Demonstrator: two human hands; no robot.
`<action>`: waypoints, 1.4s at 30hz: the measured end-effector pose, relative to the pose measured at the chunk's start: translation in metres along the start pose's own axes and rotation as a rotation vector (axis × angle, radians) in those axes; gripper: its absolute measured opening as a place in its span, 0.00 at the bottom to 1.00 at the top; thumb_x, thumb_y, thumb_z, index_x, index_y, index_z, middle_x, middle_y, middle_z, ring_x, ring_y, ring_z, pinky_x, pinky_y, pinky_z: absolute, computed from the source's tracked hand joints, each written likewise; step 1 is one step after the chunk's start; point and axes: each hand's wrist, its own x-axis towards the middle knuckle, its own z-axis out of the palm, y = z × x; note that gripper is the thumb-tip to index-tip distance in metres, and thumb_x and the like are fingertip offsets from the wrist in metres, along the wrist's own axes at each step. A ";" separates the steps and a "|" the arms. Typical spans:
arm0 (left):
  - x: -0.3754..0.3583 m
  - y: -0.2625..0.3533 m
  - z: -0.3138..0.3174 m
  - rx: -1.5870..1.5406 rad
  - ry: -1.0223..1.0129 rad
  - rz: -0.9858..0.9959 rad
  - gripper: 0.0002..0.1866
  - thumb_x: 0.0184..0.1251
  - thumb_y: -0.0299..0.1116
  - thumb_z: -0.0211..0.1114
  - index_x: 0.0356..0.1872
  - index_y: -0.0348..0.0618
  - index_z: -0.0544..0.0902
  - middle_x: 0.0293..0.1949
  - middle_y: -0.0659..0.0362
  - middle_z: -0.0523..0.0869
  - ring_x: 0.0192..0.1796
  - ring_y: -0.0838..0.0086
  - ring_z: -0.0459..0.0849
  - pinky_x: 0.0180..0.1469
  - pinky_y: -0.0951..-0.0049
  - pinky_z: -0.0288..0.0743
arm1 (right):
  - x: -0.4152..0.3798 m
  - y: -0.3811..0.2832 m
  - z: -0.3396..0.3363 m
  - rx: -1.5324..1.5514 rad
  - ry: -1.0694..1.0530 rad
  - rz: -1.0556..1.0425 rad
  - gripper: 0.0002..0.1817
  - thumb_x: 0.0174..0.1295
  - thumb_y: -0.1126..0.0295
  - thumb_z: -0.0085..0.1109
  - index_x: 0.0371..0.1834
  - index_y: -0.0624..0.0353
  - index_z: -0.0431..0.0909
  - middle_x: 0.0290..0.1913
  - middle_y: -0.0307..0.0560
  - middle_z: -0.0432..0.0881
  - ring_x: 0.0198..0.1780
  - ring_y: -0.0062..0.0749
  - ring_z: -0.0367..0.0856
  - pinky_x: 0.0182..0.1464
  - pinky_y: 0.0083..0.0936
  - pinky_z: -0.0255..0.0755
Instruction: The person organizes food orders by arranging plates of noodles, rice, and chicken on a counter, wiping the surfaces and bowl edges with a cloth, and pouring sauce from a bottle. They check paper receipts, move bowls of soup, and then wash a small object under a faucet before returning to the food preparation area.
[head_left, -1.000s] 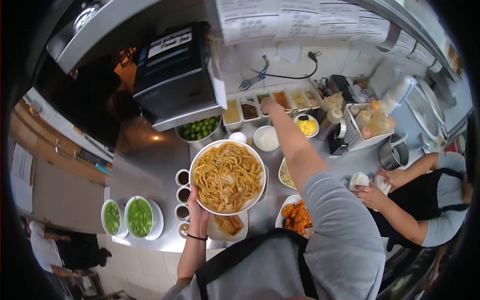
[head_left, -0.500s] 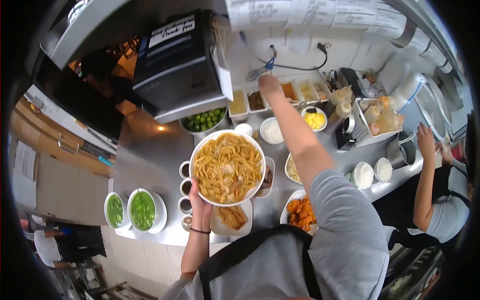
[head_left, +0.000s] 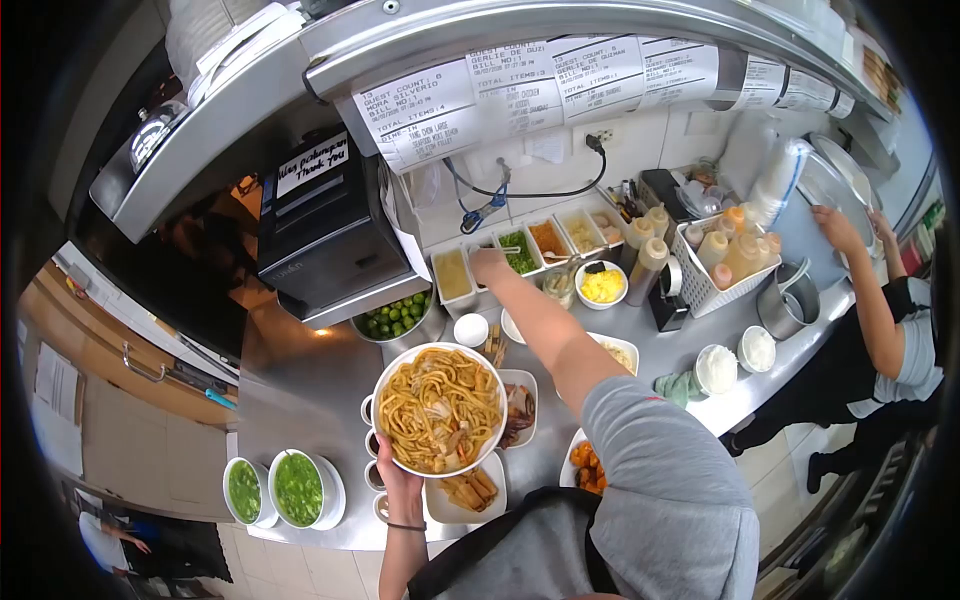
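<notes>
White bowl of noodles, left hand clamped on its near-left side, up above steel counter! Right hand down at tub row, between yellow filling and chopped greens, fingertips hidden, pinch unreadable. Rolls just below bowl; co-worker far right.

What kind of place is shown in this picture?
Probably a restaurant kitchen: dine-in order slips hang above the counter, which holds a row of topping containers and several plated dishes.
</notes>
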 end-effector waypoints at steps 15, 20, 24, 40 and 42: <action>-0.001 -0.002 -0.003 0.013 -0.013 0.006 0.27 0.67 0.48 0.44 0.57 0.36 0.64 0.55 0.53 0.71 0.56 0.63 0.71 0.58 0.63 0.65 | 0.001 0.002 0.004 0.092 0.015 -0.018 0.11 0.53 0.72 0.47 0.33 0.60 0.80 0.38 0.52 0.81 0.41 0.40 0.80 0.42 0.33 0.74; -0.003 -0.002 0.001 0.042 -0.023 -0.001 0.28 0.67 0.49 0.43 0.57 0.36 0.64 0.56 0.53 0.71 0.57 0.63 0.71 0.59 0.63 0.65 | -0.011 0.006 -0.001 0.081 0.101 -0.073 0.11 0.54 0.71 0.46 0.31 0.60 0.80 0.36 0.52 0.81 0.40 0.41 0.80 0.42 0.32 0.74; -0.001 -0.005 0.000 0.027 -0.037 -0.011 0.27 0.67 0.49 0.42 0.58 0.37 0.63 0.56 0.53 0.70 0.57 0.62 0.70 0.59 0.62 0.64 | -0.022 0.009 -0.015 0.226 0.226 0.029 0.09 0.50 0.71 0.50 0.30 0.61 0.80 0.34 0.53 0.81 0.38 0.43 0.80 0.40 0.31 0.74; 0.010 -0.027 0.029 0.042 -0.122 -0.126 0.26 0.67 0.48 0.44 0.57 0.38 0.63 0.56 0.52 0.70 0.58 0.62 0.70 0.59 0.61 0.64 | -0.196 -0.032 -0.169 1.046 -0.137 -0.478 0.10 0.46 0.73 0.62 0.34 0.60 0.81 0.29 0.46 0.82 0.32 0.26 0.80 0.35 0.22 0.73; 0.010 -0.032 0.032 0.048 -0.122 -0.150 0.26 0.67 0.48 0.45 0.58 0.38 0.63 0.56 0.52 0.70 0.58 0.63 0.69 0.59 0.61 0.63 | -0.217 -0.035 -0.177 0.826 -0.071 -0.546 0.11 0.45 0.73 0.62 0.34 0.58 0.81 0.30 0.48 0.82 0.31 0.30 0.81 0.35 0.25 0.73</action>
